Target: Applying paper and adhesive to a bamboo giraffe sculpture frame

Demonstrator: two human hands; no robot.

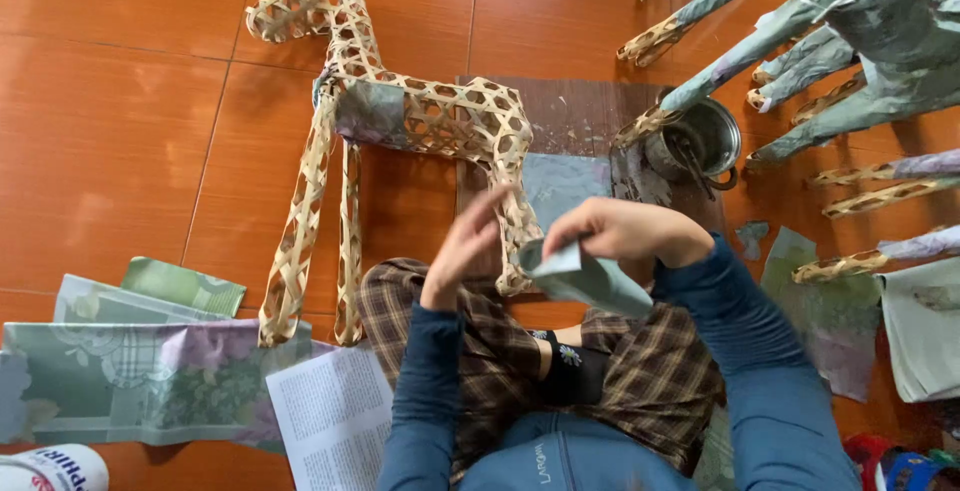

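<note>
While sitting on the floor (120, 131):
Right hand (625, 231): pinching a folded grey-green paper piece (585, 276), fingers closed.
Left hand (470, 241): fingers lying loosely open, touching the woven bamboo horse (400, 116)'s hind leg.
Paper: at 6 o'clock from the glue pot (700, 141).

The floor (120, 101) is glossy orange-brown tile with visible grout lines. A woven bamboo horse frame (400, 121) lies flat on it, legs toward the person. A dark board (580, 111) lies beside the frame and carries a small metal pot (710, 131), which holds what may be a brush. Patterned paper sheets (130, 371) and a printed page (330, 416) lie at lower left. Paper-covered horse figures (860, 41) occupy the upper right.
</note>
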